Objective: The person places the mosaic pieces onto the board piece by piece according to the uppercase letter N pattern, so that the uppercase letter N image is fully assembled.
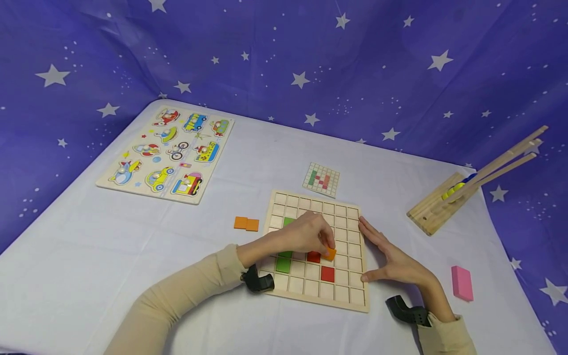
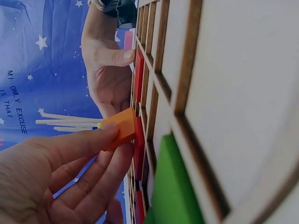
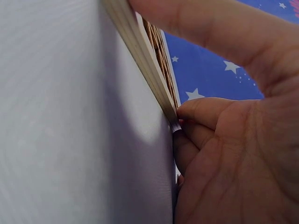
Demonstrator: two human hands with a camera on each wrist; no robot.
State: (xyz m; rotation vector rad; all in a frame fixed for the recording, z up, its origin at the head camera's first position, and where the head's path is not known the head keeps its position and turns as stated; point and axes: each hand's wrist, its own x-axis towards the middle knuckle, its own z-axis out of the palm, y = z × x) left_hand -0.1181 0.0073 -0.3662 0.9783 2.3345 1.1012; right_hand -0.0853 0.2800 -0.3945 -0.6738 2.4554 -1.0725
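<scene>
My left hand (image 1: 306, 234) pinches an orange square tile (image 1: 329, 254) between thumb and fingers, over the wooden grid board (image 1: 326, 291). In the left wrist view the orange tile (image 2: 122, 127) tilts close above the board, beside a red tile (image 2: 139, 147). Green tiles (image 1: 283, 265) lie in cells at the board's left, partly hidden by my left hand. Another red tile (image 1: 327, 274) sits just below the held one. At the board's right side my right hand (image 1: 395, 261) spreads its fingers and thumb, their tips touching the edge, also seen in the right wrist view.
Two orange tiles (image 1: 246, 224) lie left of the board. Behind it is a pattern card (image 1: 321, 179). A vehicle puzzle board (image 1: 173, 153) lies at the back left. To the right stand a wooden stand with rods (image 1: 443, 202) and a pink block (image 1: 462, 283).
</scene>
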